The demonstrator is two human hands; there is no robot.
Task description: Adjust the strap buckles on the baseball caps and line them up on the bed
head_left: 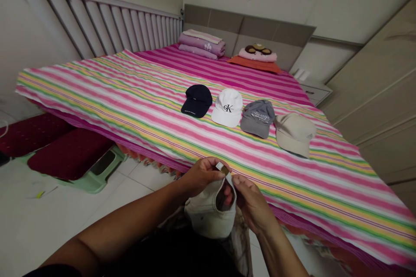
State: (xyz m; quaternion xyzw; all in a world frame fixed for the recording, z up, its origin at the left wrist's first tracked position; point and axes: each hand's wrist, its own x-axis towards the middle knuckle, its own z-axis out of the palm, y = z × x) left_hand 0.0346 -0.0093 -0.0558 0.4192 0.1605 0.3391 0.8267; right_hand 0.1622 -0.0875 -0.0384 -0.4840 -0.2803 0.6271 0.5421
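A pale baseball cap (208,218) hangs between my two hands, its back opening turned up towards me. My left hand (204,176) pinches the cap's strap near a small white tag, fingers closed. On the other end of the strap, the fingers of my right hand (251,199) are closed too. Beyond my hands, a row of caps lies on the bed: a navy cap (197,99), a white cap (227,106) with dark letters, a grey cap (258,117) with white script, and a beige cap (294,133).
A striped sheet (130,95) covers the bed. Folded purple bedding (201,45) and a pink and orange pile (258,56) lie by the headboard (224,26). A green stool (97,177) with a dark red top stands at the left. A wardrobe (383,82) is at the right.
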